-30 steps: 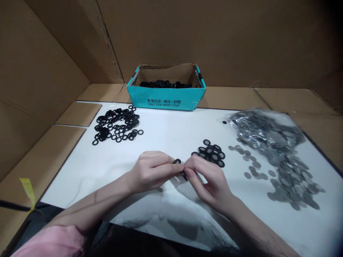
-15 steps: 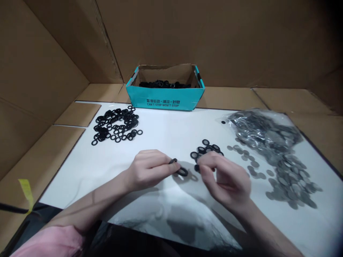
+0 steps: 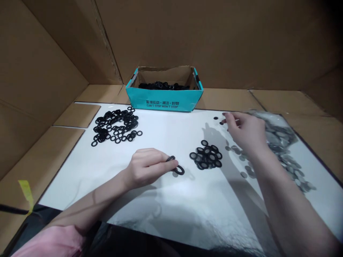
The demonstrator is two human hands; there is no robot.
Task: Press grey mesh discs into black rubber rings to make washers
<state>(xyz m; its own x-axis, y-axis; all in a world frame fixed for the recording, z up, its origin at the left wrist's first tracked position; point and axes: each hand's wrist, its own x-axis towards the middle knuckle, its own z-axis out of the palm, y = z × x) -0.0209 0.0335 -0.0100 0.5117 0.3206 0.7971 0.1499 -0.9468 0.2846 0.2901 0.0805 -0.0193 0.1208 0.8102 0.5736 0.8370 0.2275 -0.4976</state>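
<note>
While my left hand (image 3: 148, 168) pinches black rings (image 3: 183, 171) in front of the turquoise box (image 3: 163, 99), my right hand (image 3: 246, 131) hangs well apart, fingertips by small black pieces (image 3: 215, 118) right of the box (whether gripping anything, cannot tell). Step judged: a pick-up; next move calls for a fine pinch.
</note>
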